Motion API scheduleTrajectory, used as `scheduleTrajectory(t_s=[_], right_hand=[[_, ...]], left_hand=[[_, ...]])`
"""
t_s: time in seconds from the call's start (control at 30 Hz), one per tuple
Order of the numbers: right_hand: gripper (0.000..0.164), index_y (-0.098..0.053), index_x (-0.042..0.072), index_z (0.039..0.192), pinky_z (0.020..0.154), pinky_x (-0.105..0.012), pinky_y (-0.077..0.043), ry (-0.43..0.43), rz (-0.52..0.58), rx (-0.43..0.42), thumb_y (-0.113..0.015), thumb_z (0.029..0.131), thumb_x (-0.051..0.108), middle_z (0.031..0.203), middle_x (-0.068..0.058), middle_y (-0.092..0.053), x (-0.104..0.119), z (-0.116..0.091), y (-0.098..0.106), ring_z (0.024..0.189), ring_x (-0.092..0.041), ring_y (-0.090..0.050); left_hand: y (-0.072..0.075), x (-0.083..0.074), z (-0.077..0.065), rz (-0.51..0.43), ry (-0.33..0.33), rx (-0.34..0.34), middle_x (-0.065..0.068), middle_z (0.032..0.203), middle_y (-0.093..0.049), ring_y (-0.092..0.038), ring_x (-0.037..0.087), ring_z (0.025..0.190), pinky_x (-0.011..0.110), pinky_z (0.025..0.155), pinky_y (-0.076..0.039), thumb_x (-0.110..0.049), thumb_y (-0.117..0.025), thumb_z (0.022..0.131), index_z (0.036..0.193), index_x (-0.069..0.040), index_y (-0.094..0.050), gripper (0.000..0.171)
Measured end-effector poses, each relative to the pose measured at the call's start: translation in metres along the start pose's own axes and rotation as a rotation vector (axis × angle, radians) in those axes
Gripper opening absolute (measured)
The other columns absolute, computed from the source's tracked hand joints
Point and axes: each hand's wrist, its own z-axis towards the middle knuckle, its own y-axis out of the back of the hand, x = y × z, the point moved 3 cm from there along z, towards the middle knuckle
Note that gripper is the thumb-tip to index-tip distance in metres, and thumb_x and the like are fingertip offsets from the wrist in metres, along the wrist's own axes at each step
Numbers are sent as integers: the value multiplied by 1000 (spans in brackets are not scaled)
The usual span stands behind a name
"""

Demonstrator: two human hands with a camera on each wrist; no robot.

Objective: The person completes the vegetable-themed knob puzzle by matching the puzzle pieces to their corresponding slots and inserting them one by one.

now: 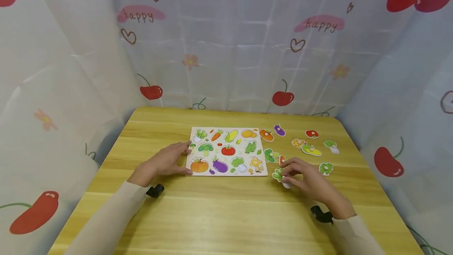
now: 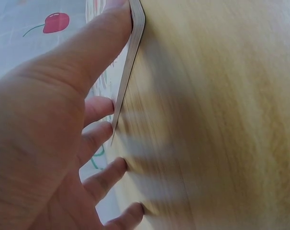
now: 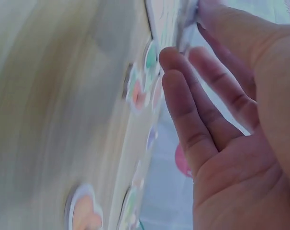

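My left hand (image 1: 168, 158) rests at the left side of a white vegetable puzzle board (image 1: 212, 151). Its thumb lies on the near left corner and its fingers are spread along the left edge; the left wrist view shows the thumb on the board's rim (image 2: 130, 62). Right of the board, my right hand (image 1: 304, 176) pinches a puzzle piece with green leaves and a white bottom (image 1: 277, 174) between thumb and fingers. Blurred in the right wrist view, that piece (image 3: 185, 24) stands edge-on. A carrot piece (image 1: 281, 160) and a broccoli piece (image 1: 271, 155) lie just beyond these fingers.
Further pieces lie right of the board: an orange pumpkin (image 1: 266, 135), an eggplant (image 1: 279, 130), a tomato (image 1: 312, 133), mushrooms (image 1: 298, 143), corn (image 1: 311, 150), a leafy white-stemmed vegetable (image 1: 331, 146) and a green one (image 1: 326, 168). Cherry-print curtains (image 1: 226, 70) surround the wooden table (image 1: 226, 215).
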Motion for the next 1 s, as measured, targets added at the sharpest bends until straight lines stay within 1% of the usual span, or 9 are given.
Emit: scheduleTrajectory(t_s=[0.07, 0.2, 0.33, 0.4, 0.47, 0.53, 0.67, 0.83, 1.0], right_hand=[[17, -82, 21, 105, 92, -39, -73, 22, 44, -18, -90, 101, 6, 135, -10, -81, 2, 7, -5, 106, -6, -79], [15, -82, 18, 105, 88, -34, -74, 37, 132, -47, -89, 103, 5, 134, -12, -84, 5, 19, -14, 107, -8, -82], [17, -85, 18, 112, 86, -31, -73, 60, 191, -95, -88, 103, 4, 132, -14, -84, 10, 30, -20, 104, -7, -83], [18, -86, 18, 114, 87, -28, -72, 57, 221, -113, -87, 104, 3, 132, -14, -84, 14, 36, -22, 105, -8, -83], [17, -88, 19, 115, 90, -25, -71, 36, 241, -124, -87, 104, 5, 132, -13, -84, 17, 42, -25, 108, -10, -83], [14, -89, 18, 113, 93, -22, -69, 11, 268, -133, -87, 104, 6, 132, -12, -84, 19, 48, -27, 113, -14, -83], [12, -89, 13, 114, 98, -19, -67, -13, 309, -167, -85, 105, 6, 133, -17, -84, 21, 56, -32, 122, -25, -83], [15, -87, 10, 117, 98, -22, -68, -30, 364, -198, -86, 104, 3, 136, -20, -82, 24, 66, -42, 118, -33, -85], [14, -86, 11, 119, 92, -24, -70, -65, 406, -188, -85, 105, 7, 141, -20, -80, 32, 85, -53, 114, -37, -87]], left_hand=[[0, 0, -1, -9, 9, 6, 23, 185, -45, -44, 52, 170, 76, 138, -37, -55, -97, 95, 160, -3, -62, 90], [-2, 2, -3, -10, 25, 26, 21, 187, -42, -43, 53, 171, 77, 137, -37, -56, -96, 95, 158, -4, -64, 88], [-2, 5, -2, -8, 35, 21, 23, 184, -46, -42, 53, 171, 80, 136, -36, -56, -96, 95, 169, -3, -54, 100], [-1, 6, -1, -8, 38, 12, 23, 181, -51, -43, 53, 171, 80, 136, -36, -56, -96, 95, 175, -3, -47, 108], [0, 7, -1, 1, 29, 1, 24, 178, -54, -44, 54, 170, 81, 134, -37, -56, -96, 95, 176, -2, -44, 111], [1, 7, 0, 0, 22, -7, 24, 177, -56, -44, 54, 169, 81, 134, -38, -56, -97, 94, 176, -1, -44, 111], [2, 6, 0, -8, 10, -9, 23, 177, -56, -45, 54, 169, 79, 136, -38, -55, -97, 95, 173, -1, -49, 106], [-1, 3, 1, -16, 10, 12, 23, 177, -55, -46, 54, 168, 78, 136, -38, -56, -97, 94, 174, 0, -48, 110], [-4, 3, 2, -15, 20, 20, 22, 181, -51, -46, 52, 169, 78, 136, -38, -57, -97, 94, 170, -2, -52, 104]])
